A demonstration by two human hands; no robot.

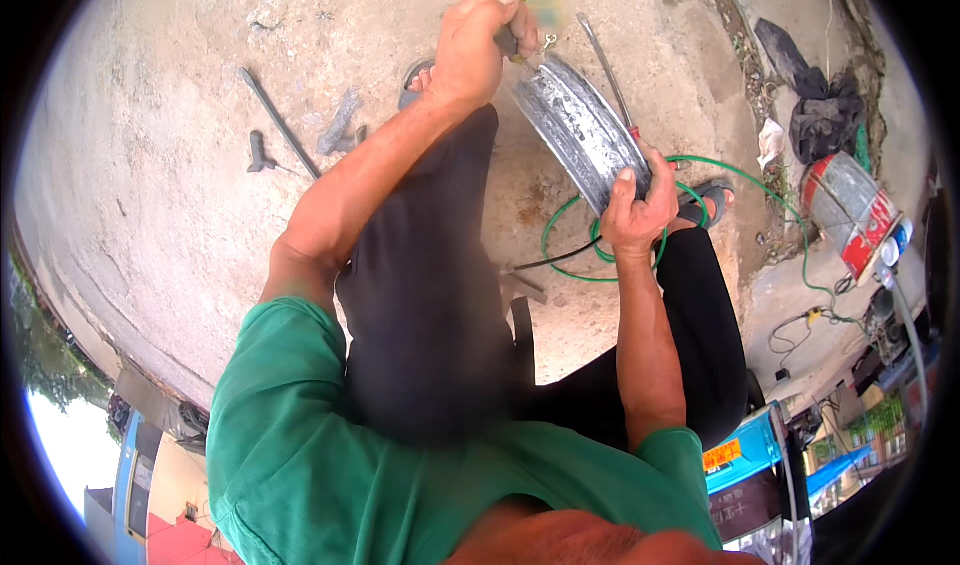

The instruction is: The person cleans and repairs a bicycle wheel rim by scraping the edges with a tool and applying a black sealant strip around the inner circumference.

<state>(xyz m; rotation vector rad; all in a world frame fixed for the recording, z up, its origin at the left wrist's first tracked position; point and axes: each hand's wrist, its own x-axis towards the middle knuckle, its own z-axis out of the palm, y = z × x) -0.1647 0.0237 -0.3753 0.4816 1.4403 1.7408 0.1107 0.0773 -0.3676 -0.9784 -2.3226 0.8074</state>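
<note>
At the far middle of the head view, my left hand (478, 50) is closed round a dark-handled tool (508, 41). Its working end is blurred, beside a small shiny metal piece (549, 41) at the far end of a grey wheel rim (580, 125). The rim is tilted edge-on, its broad band scuffed whitish between darker edges. My right hand (640, 205) grips the rim's near right end, thumb on the band and fingers behind it. Just right of the rim lies a long metal tool with a red handle (608, 73).
On the concrete at left lie a dark metal bar (280, 120), a small black-handled tool (265, 155) and a crumpled grey scrap (340, 123). A green hose (548, 243) loops beneath the rim. Rightward are a red and grey bucket (850, 213) and black cloth (828, 115).
</note>
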